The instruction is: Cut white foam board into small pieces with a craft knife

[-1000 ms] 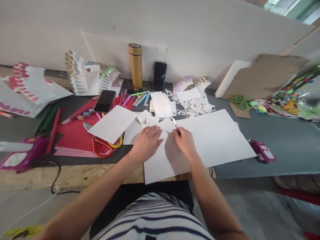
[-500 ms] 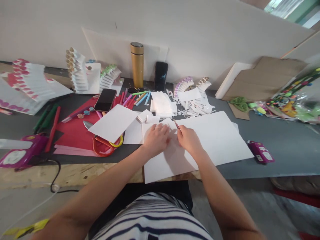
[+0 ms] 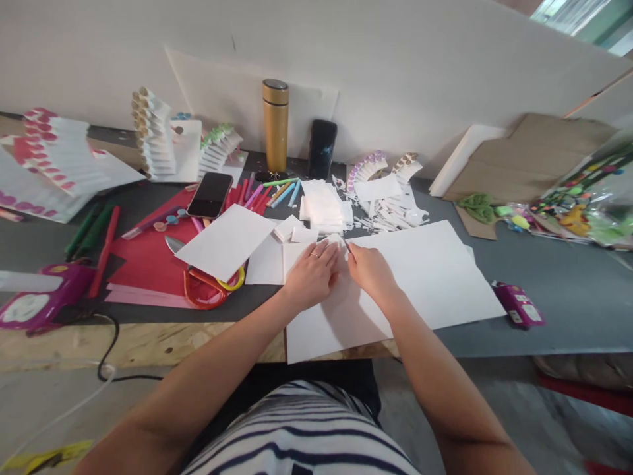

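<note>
Two hands meet at the far edge of a large white sheet (image 3: 425,277), but the clutter starts at the far left. There a glossy purple plastic punch (image 3: 37,300) sits on the table (image 3: 148,343), whose front edge is rough chipboard, with a dark grey mat (image 3: 568,277) laid over it. Behind the punch, stepped folds of white paper (image 3: 59,155) carry rows of red dots. Slim green and red markers (image 3: 96,231) lie beside flat red paper (image 3: 148,257). A black phone (image 3: 210,194) rests on the red paper, face up. Scissors (image 3: 208,287) with looped red and yellow handles poke out from under a small white rectangle of paper (image 3: 225,241). A brushed gold cylinder flask (image 3: 275,125) stands upright at the wall.

The left hand (image 3: 311,277) lies palm down, fingers together and flat, pressing a small white piece on the sheet's far left corner. The right hand (image 3: 370,270), just beside it, is curled and pinches a thin cutter (image 3: 348,246), of which only the tip shows past the fingers. The smooth, matt sheet overhangs the table's near edge. Right of it lies a small purple punch (image 3: 518,303), and bent brown cardboard (image 3: 524,155) leans at the wall.

A second ago the hands were further apart and nearer the body. The cutter's reddish handle then stood clear above the right hand. Both hands have since slid toward the far edge and closed up.
</note>
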The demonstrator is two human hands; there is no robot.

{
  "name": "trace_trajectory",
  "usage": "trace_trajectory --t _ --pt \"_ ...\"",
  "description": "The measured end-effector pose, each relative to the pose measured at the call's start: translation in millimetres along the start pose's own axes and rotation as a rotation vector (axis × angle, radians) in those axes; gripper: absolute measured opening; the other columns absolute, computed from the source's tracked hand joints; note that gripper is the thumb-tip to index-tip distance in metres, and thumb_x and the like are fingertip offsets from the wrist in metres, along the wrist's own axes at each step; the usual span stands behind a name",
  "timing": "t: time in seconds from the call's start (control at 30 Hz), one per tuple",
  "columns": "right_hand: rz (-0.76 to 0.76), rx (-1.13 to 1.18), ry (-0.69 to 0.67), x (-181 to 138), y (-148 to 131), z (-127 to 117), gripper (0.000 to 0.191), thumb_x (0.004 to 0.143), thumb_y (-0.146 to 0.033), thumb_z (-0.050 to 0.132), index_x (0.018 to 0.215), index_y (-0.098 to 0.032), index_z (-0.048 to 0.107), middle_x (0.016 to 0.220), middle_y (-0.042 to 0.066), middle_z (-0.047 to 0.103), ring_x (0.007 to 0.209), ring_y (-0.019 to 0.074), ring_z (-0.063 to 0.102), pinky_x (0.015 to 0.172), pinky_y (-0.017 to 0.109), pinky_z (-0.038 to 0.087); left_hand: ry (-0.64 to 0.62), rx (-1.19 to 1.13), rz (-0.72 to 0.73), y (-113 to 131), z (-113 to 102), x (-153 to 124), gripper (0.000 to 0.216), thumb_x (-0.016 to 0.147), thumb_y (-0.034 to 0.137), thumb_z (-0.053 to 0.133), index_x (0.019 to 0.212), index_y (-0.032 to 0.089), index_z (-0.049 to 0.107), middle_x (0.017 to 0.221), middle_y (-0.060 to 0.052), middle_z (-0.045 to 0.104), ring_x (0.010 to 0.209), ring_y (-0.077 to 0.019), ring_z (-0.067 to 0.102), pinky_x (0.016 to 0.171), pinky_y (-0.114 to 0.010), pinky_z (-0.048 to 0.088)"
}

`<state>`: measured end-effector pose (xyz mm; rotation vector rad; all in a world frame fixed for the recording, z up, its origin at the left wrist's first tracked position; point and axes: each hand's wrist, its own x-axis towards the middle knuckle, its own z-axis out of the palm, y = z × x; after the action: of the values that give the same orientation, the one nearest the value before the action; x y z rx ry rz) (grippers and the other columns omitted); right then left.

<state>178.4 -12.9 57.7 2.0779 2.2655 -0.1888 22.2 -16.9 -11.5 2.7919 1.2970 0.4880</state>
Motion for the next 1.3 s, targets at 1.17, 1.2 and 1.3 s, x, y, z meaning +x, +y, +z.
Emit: trace_trajectory --t 1.17,1.2,1.3 --pt "0.029 -0.129 -0.106 -12 -8 3 0.037 0.101 -0.014 0.038 0.129 -0.004 0.060 0.106 0.021 0.074 0.102 0.0264 0.072 0.079 0.030 0.049 -0.036 0.036 -0.018 2 2 2 0.058 0.107 0.036 0.021 0.158 0.011 0.033 0.166 -0.009 0.030 0.155 -0.0275 0.024 0.127 -0.047 0.019" --pt "0.025 -0.130 -0.108 -14 -8 3 0.038 0.101 -0.015 0.037 0.130 -0.004 0.059 0.106 0.021 0.074 0.102 0.0267 0.072 0.080 0.030 0.049 -0.030 0.039 -0.017 2 2 2 0.058 0.107 0.035 0.021 0.157 0.010 0.034 0.166 -0.009 0.031 0.155 -0.0276 0.024 0.127 -0.047 0.019" --pt "0.026 -0.137 -0.117 -22 -8 3 0.039 0.101 -0.015 0.036 0.131 -0.003 0.059 0.105 0.021 0.074 0.102 0.0275 0.072 0.080 0.031 0.049 -0.028 0.050 -0.013 3 1 1 0.058 0.107 0.035 0.020 0.157 0.008 0.035 0.165 -0.011 0.031 0.155 -0.0291 0.025 0.126 -0.048 0.020"
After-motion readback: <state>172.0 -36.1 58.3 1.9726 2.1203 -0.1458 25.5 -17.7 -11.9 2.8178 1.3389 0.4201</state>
